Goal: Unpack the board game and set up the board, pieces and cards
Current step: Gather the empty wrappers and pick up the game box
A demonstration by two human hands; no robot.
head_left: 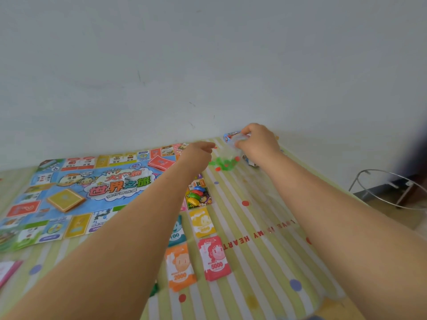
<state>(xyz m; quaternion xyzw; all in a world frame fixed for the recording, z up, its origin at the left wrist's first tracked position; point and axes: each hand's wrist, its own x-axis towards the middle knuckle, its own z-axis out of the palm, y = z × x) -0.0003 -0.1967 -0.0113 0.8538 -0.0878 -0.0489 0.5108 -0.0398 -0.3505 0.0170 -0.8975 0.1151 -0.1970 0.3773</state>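
The paper game board (76, 199) lies unfolded on the left of the table. On it sit a yellow card deck (65, 199), a red card deck (161, 163), a white die (126, 177) and stacked coloured player tokens (196, 196). Money piles lie beside the board: yellow (203, 222), teal (176, 232), orange (180, 266), red (213, 258). My right hand (257, 140) grips a clear plastic bag (238, 140) at the far edge. Small green and red pieces (223, 163) lie scattered below the bag. My left hand (199, 153) hovers next to them with curled fingers; whether it pinches anything is unclear.
The game box (231, 136) lies behind my right hand against the white wall. The table wears a yellow striped dotted cloth (258, 262). A pink booklet (9, 270) lies at the left edge. A metal wire stand (392, 188) is on the floor to the right.
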